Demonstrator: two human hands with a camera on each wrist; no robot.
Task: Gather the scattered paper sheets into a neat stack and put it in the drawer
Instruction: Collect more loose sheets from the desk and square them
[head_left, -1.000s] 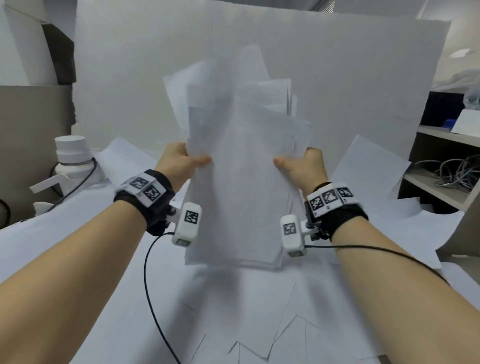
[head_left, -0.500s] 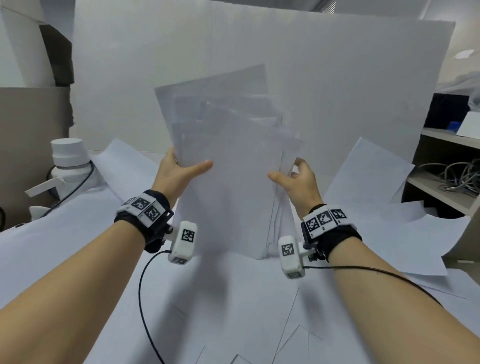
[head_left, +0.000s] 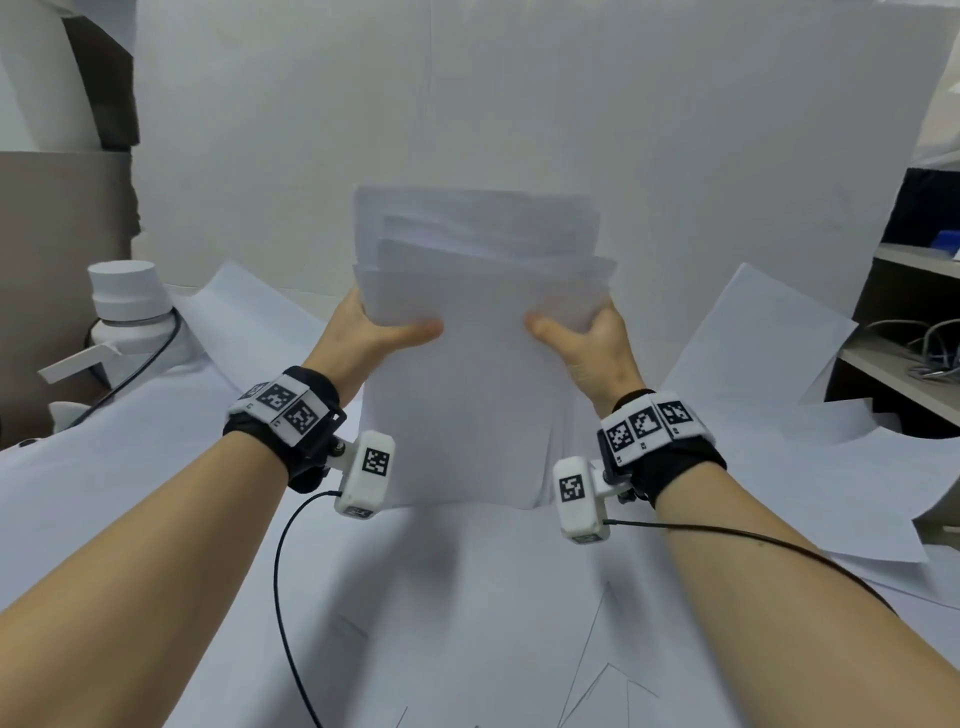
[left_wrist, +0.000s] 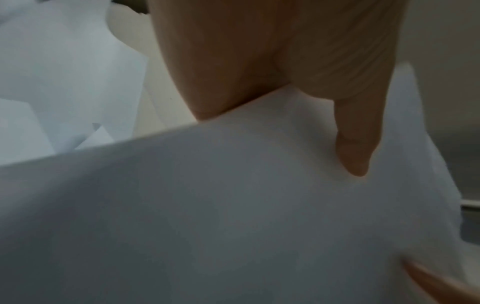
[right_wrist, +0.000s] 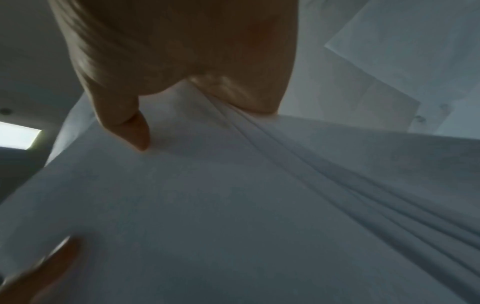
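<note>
Since half a second before, the fanned, tilted sheets had been squared into a more upright stack of paper (head_left: 475, 364), its top edges closer to level, and both hands had shifted up its sides. No writing could be read on the sheets; the only markings in view were black-and-white square codes on the wristbands (head_left: 283, 408) and on the small white camera blocks under each wrist.

Left hand (head_left: 363, 332) had its grip closed on the stack's left edge at mid-frame, thumb across the front sheet and fingers hidden behind. Right hand (head_left: 587, 338) mirrored it on the right edge, thumb pointing inward. From the left wrist, the thumb (left_wrist: 353, 148) pressed flat on the front sheet; from the right wrist, the thumb (right_wrist: 130, 127) did likewise, with several sheet edges fanning from the palm.

Both forearms reached forward from the lower corners. The stack's bottom edge sat on or just above the paper-covered bench (head_left: 467, 623); which, I could not tell. Loose sheets (head_left: 753, 374) lay at right, a white bottle (head_left: 127, 306) at left.
</note>
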